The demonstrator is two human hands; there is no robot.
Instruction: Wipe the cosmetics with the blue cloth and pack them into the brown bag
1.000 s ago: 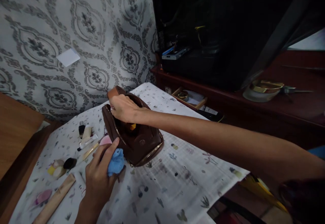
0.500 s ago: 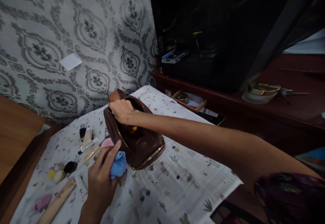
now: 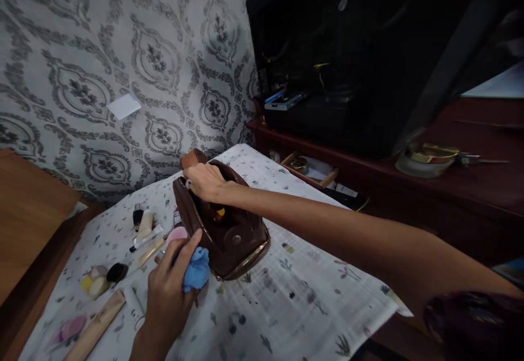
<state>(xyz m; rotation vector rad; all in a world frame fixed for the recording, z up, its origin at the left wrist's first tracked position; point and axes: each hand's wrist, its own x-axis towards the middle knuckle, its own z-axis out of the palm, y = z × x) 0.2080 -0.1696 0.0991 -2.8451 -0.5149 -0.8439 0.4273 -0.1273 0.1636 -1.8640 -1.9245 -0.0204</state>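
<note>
A brown leather bag (image 3: pixel 229 252) lies unzipped on the cloth-covered table, its mouth facing up. My right hand (image 3: pixel 207 183) reaches across into the far left of the opening, fingers curled down. Something small and pale shows at those fingers, but the bag wall hides most of it. Deeper inside the bag is a small yellow-orange item (image 3: pixel 220 212). My left hand (image 3: pixel 172 279) is closed on a crumpled blue cloth (image 3: pixel 197 270), beside the bag's near left side, its index fingertip at the zipped edge. A pink round item (image 3: pixel 177 235) is partly hidden behind that hand.
Left of the bag lie cosmetic tubes (image 3: pixel 145 224), a black round item (image 3: pixel 117 272), small sponges (image 3: pixel 98 285) and a long beige item (image 3: pixel 96 325). A dark red cabinet with a TV (image 3: pixel 347 66) and an open drawer (image 3: pixel 311 167) borders the table's right.
The view has shifted slightly, moving the scene a little right and down. My right hand remains in the bag, and my left hand keeps the blue cloth beside it.
</note>
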